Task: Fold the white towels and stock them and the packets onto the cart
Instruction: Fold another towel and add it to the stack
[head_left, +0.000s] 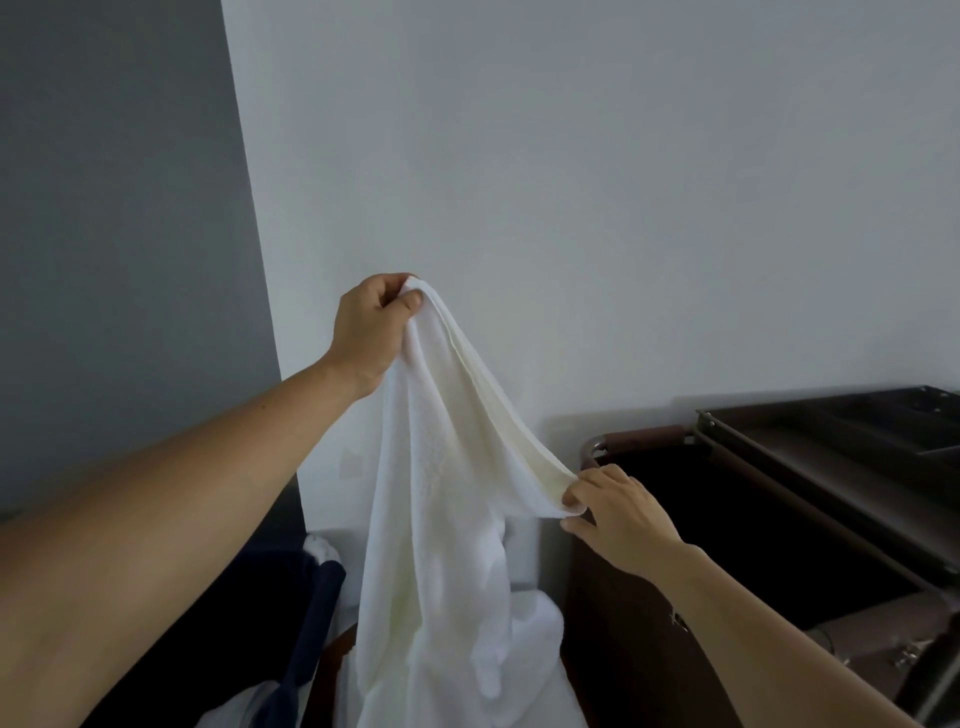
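Just the head view to go on here. The left hand (376, 327) is up high in the middle of the scene, thumb and fingers pinched on one corner of a white towel (441, 493). The right hand (618, 514) is lower and further right, pinching the same top edge a bit along, so both hands are grasping the towel and neither is free. The towel hangs in the air between them and droops in a bunch. Its lower end falls at or just in front of a white pile (535, 649) at the near bottom, and I can't tell if they touch. The cart (779, 467) is on the right, dark brown, with a tray (883, 415) on top and a deep dark bin (727, 530) just beyond the right hand. The towel isn't on it yet, and there are no packets in sight. My read is that this is the very start of a fold, just finding the edge. To do it well, I'd run the right hand out along the hem to the other corner, then bring both hands level and pull the edge taut so the towel hangs flat instead of twisted. Lift it free of the pile before bringing corners together, or it'll drag stuff along. There's a dark blue cloth (311, 597) at the near left that's worth keeping clear of too.
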